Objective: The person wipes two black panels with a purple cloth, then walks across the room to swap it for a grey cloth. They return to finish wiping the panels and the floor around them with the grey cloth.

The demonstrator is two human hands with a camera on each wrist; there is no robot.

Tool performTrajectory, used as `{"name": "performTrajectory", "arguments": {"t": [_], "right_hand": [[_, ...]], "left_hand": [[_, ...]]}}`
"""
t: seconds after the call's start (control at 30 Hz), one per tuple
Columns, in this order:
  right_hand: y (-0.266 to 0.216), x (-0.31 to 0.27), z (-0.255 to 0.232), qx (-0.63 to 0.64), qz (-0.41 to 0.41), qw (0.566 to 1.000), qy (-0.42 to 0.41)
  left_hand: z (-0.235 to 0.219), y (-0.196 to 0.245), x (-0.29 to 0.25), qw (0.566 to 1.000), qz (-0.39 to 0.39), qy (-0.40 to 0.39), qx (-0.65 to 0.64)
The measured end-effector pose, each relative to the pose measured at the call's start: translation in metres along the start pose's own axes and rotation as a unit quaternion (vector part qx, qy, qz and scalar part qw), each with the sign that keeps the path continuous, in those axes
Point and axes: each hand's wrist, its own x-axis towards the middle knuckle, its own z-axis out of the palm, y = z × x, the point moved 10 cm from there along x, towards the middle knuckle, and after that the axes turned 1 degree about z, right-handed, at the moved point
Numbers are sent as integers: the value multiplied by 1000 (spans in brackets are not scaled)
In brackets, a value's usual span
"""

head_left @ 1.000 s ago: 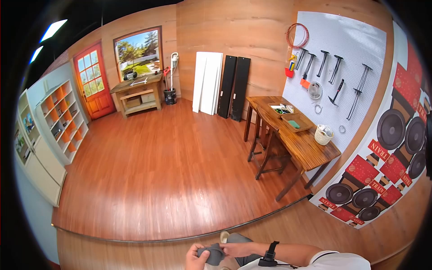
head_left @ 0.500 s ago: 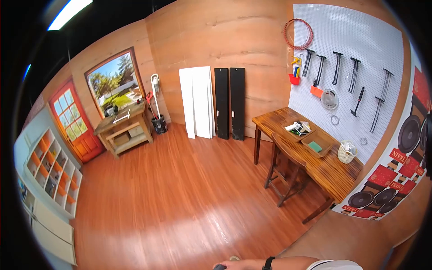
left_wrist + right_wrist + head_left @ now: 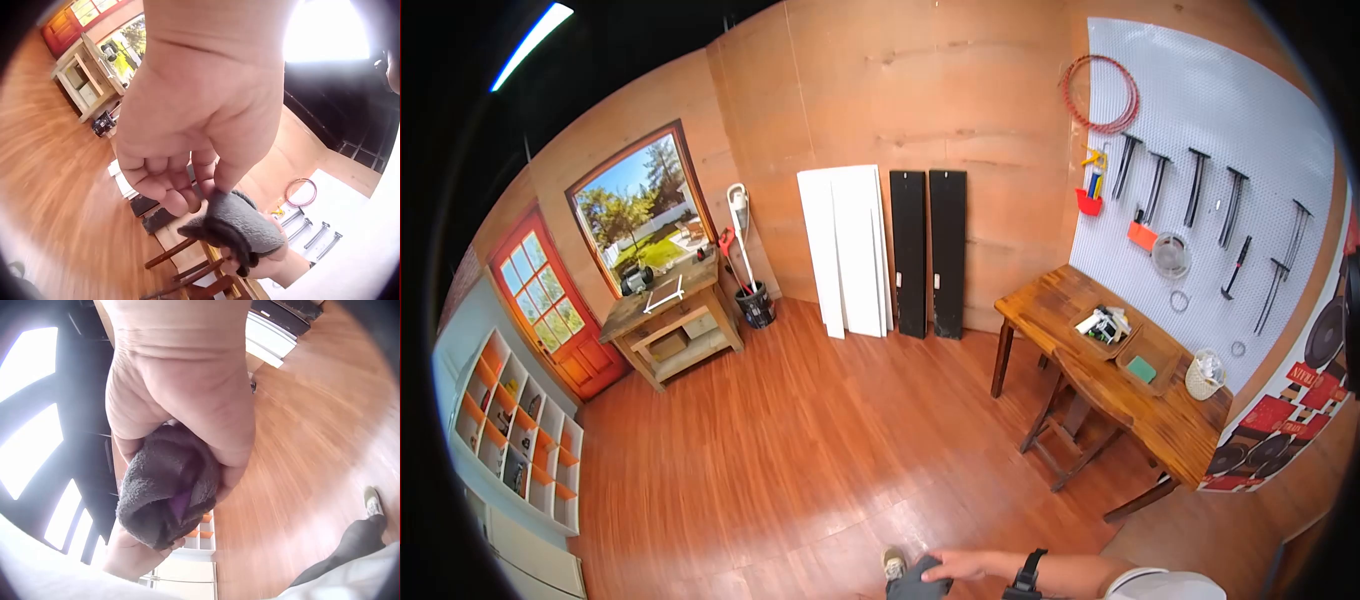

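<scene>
A bunched grey fuzzy cloth (image 3: 244,222) hangs between my two hands, a bit of purple showing in its folds in the right wrist view. My left hand (image 3: 200,119) pinches one end of the cloth between thumb and forefinger, its other fingers loosely curled. On the far end, my right hand (image 3: 181,394) grips the cloth (image 3: 165,481) with fingers and thumb around it. Low in the head view the right hand (image 3: 965,565) shows at the bottom edge; there the left hand is out of frame.
A wooden table (image 3: 1040,300) with trays, a white basket (image 3: 1206,374) and a chair (image 3: 1080,420) stands at the right, under a pegboard (image 3: 1200,110) of tools. White panels (image 3: 843,250) and black boards (image 3: 908,255) lean on the back wall. A workbench (image 3: 670,310) is at the left.
The head view has shifted and come nearer to the back wall and table. My left hand has dropped out of the head view; the right hand remains at its bottom edge.
</scene>
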Motion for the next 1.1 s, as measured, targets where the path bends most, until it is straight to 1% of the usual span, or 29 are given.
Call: {"name": "performTrajectory", "arguments": {"t": [0.03,0.07,0.1,0.13,0.17,0.2,0.23,0.3,0.33,0.37,0.43,0.47,0.5,0.53,0.57,0.63,0.67,0.7,0.77,0.83,0.9,0.93,1.0,1.07,1.1], "right_hand": [[-23,11,-13,45,3,999,27],[-35,29,-31,46,-23,997,57],[-51,51,-55,43,-52,994,88],[-65,72,-69,52,-53,993,93],[-77,84,-87,62,-42,989,130],[-87,91,-107,67,-28,983,169],[-106,96,-116,73,-26,982,175],[-141,106,-140,62,-26,974,217],[-139,115,-161,90,-58,969,224],[-139,120,-177,101,-61,966,229],[-144,116,-222,161,-116,934,297],[-146,111,-235,171,-117,930,304],[-142,101,-255,188,-89,916,344],[-136,93,-275,204,-61,900,381],[-133,94,-293,212,-62,896,385],[-134,96,-334,266,-107,874,393],[-134,100,-356,269,-89,870,403],[-140,109,-378,278,-90,867,404],[-169,123,-416,293,-113,853,417],[-198,152,-465,282,-126,855,416],[-243,189,-500,249,-138,875,392],[-265,202,-514,258,-137,872,392],[-324,223,-540,143,-134,905,379],[-363,236,-561,131,-128,903,389],[-374,239,-572,121,-122,901,399]], "left_hand": [[-23,2,21,1000,17,11,20],[-47,4,44,998,39,23,41],[-69,2,70,998,37,16,47],[-94,0,94,998,24,35,49],[-114,-2,114,997,7,53,48],[-132,-2,138,997,11,52,61],[-140,12,158,997,8,44,61],[-162,46,204,998,-14,60,21],[-165,39,232,997,-47,1,62],[-169,35,261,996,-50,-8,69],[-170,33,319,999,-36,-34,22],[-167,48,344,996,-25,-57,63],[-164,56,370,995,-29,-68,68],[-159,66,396,994,-11,-85,67],[-155,73,423,993,8,-101,66],[-150,77,475,989,8,-122,83],[-147,80,500,986,11,-136,97],[-145,84,524,985,8,-142,103],[-147,101,566,983,15,-140,120],[-154,128,607,978,16,-156,136],[-163,156,648,973,14,-169,154],[-171,173,669,975,23,-152,163],[-186,193,708,977,39,-126,166],[-190,203,741,981,28,-122,149],[-192,205,759,984,16,-118,132]]}}
